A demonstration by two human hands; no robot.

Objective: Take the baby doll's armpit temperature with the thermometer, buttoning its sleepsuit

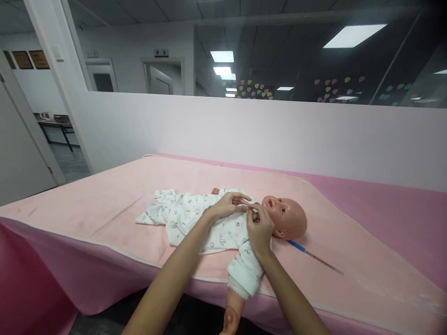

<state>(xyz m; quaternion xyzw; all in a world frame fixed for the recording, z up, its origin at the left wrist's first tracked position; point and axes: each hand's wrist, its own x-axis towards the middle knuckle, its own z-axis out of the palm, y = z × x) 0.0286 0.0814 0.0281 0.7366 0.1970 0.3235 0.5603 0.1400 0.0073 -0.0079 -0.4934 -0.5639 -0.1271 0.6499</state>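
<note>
A baby doll lies on its back on a pink sheet, head to the right. It wears a white printed baby outfit; one bare doll arm hangs past the table's front edge. My left hand rests over the chest, fingers stretched toward the neck and thumb apart from them. Just below the doll's chin, my right hand has thumb and forefinger pinched at the outfit's collar, the other fingers curled. The two hands' fingertips meet or nearly meet there, and the exact spot pinched is partly hidden.
A thin stick with a blue end lies beside the doll's head. The pink sheet covers the table and drapes over its front edge. Behind it stands a white half wall with glass above. A doorway is at the left.
</note>
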